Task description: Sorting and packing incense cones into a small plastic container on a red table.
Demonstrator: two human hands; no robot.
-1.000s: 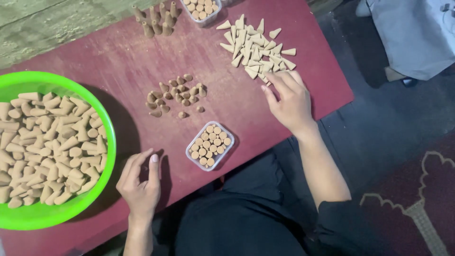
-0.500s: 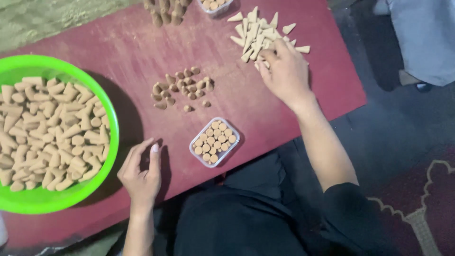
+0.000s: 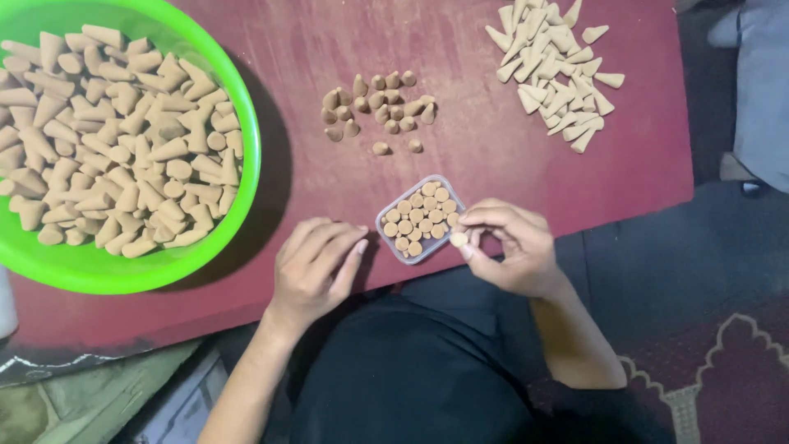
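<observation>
I see the small clear tray [image 3: 385, 222] nearly filled with upright cones, my right hand [image 3: 508, 247] pinching one more cone [image 3: 458, 239] beside it, my left hand [image 3: 316, 267] resting empty, and many cones remaining in the green bowl [image 3: 246, 123].

Dark red table [image 3: 509, 164] with green bowl [image 3: 246, 140], small clear tray [image 3: 385, 234], two loose cone heaps [image 3: 378, 111] [image 3: 555, 70].

A small clear plastic box [image 3: 420, 219], square with rounded corners, sits at the table's near edge, packed with tan cones.
</observation>
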